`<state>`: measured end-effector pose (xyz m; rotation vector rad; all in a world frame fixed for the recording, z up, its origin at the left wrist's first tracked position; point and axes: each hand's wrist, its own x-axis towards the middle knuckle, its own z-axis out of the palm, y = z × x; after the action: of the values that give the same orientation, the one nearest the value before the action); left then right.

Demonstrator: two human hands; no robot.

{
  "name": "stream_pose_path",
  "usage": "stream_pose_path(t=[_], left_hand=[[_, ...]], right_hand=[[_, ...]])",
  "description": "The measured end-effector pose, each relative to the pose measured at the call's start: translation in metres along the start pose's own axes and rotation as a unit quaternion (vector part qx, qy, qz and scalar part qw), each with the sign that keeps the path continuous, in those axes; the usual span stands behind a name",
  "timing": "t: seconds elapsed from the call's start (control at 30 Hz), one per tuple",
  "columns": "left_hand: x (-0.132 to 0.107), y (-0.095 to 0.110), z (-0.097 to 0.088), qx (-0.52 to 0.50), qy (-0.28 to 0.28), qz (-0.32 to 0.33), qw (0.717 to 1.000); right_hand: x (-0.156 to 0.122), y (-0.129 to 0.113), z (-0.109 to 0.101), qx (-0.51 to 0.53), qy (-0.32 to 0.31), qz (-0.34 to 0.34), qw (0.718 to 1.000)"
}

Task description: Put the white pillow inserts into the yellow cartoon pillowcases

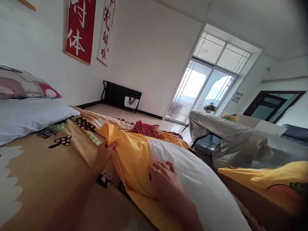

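Note:
A yellow pillowcase (pixel 132 150) lies on the bed, partly around a plump white pillow (pixel 202 179). With thumb and fingers closed, my left hand (pixel 104 155) pinches the pillowcase near its far left corner. My right hand (pixel 165 178) is curled at the line where yellow cloth meets white pillow, its fingers bent on the cloth edge. The fingertips of that hand are partly hidden. Most of the white pillow bulges out to the right of the cloth.
Beneath is a tan patterned bed sheet (pixel 79 179). A grey-white pillow (pixel 36 115) and a patterned pillow (pixel 24 83) lie at left. Red checked cloth (pixel 145 129) is bunched at the far bed edge. At right are a plastic-covered table (pixel 231 138) and another yellow cloth (pixel 271 179).

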<state>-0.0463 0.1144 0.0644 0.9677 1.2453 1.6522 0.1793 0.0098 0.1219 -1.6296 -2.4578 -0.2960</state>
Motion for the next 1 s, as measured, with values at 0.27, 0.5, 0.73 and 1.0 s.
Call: stream_pose_path(t=[0.27,0.5,0.73,1.0], left_hand=[[-0.042,0.034,0.003,0.041,-0.171,0.108,0.979],[-0.052,0.023,0.012,0.094,-0.218,0.116,0.965],[-0.068,0.038,0.017,0.219,-0.213,0.247,0.920],[-0.039,0.032,-0.019,0.105,-0.414,0.042,0.903]], right_hand=[[0.052,-0.063,0.029,0.372,0.252,0.021,0.893],[0.041,-0.033,0.027,0.460,0.135,-0.006,0.878],[0.050,-0.033,0.041,0.444,0.158,0.026,0.881],[0.054,-0.028,0.042,0.489,0.209,0.038,0.846]])
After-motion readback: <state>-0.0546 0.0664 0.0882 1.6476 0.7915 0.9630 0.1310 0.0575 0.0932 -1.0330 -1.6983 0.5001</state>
